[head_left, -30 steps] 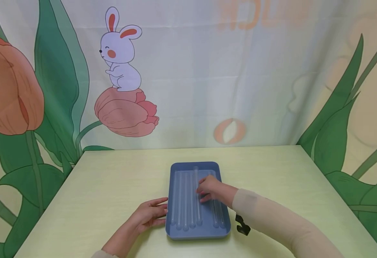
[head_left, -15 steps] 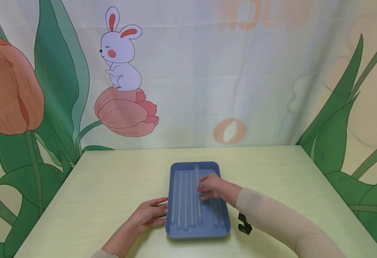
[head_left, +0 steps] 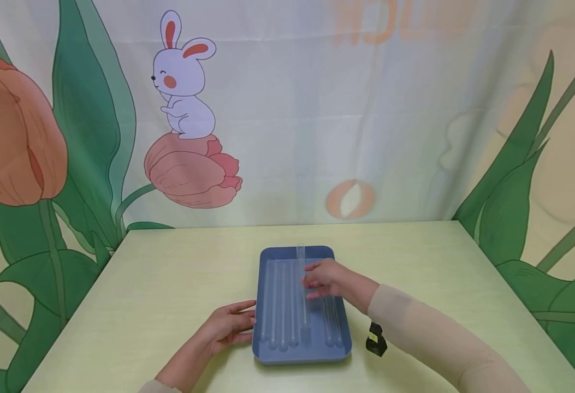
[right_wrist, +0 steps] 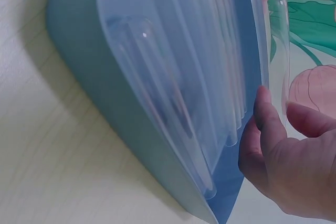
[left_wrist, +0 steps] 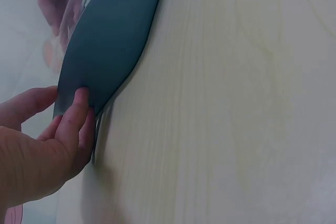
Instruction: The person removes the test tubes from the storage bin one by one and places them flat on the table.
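A clear test tube (head_left: 301,254) is pinched between the thumb and fingers of my right hand (head_left: 327,277), over the middle of a blue tray (head_left: 302,357). Its far end rises past the tray's back rim; the near end is rounded. In the right wrist view the raised test tube (right_wrist: 273,30) stands apart from the others. Several test tubes (head_left: 283,305) lie side by side in the tray's left part, and others (head_left: 329,327) lie along its right side, partly hidden by my right hand. My left hand (head_left: 228,327) touches the tray's left wall with relaxed fingers.
The tray stands on a pale wood-grain table (head_left: 179,273). Behind it hangs a cloth backdrop (head_left: 292,136) printed with a rabbit and tulips. A small black object (head_left: 376,341) shows below my right sleeve, to the right of the tray.
The test tube in my right hand has come up from the tray floor and shifted toward the back. My right hand has moved slightly up and right; my left hand and the tray have stayed put.
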`<action>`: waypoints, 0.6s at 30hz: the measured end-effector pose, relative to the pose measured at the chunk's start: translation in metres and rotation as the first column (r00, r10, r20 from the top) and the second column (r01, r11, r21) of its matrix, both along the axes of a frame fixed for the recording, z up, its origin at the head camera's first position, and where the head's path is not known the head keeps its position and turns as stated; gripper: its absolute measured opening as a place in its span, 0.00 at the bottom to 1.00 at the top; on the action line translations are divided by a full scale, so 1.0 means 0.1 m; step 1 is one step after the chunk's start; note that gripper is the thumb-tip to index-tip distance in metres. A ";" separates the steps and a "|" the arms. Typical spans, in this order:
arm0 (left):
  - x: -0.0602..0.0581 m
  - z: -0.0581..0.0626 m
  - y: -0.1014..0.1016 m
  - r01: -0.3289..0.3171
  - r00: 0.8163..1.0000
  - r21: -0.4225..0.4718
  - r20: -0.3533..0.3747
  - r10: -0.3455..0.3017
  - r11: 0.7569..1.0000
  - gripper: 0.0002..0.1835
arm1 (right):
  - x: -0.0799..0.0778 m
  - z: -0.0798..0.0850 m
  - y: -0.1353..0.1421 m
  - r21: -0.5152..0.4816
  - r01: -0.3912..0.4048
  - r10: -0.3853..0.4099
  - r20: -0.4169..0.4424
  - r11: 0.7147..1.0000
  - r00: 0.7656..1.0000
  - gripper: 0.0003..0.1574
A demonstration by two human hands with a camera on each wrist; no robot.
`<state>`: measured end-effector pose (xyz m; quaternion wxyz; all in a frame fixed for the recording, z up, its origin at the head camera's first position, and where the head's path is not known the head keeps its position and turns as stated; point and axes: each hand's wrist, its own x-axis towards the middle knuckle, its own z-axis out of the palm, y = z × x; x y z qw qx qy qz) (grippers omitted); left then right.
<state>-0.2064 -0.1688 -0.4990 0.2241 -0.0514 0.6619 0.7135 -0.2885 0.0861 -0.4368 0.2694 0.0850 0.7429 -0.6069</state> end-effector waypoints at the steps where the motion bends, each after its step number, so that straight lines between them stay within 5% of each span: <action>1: 0.00 0.00 0.00 0.001 1.000 -0.002 -0.001 -0.001 1.000 0.35 | 0.00 0.00 0.01 -0.003 -0.003 0.003 -0.001 1.000 1.000 0.36; 18: -0.01 -0.03 0.00 -0.005 1.000 -0.013 -0.010 0.005 1.000 0.35 | 0.05 0.12 0.14 -0.095 -0.056 0.053 -0.032 0.994 0.998 0.38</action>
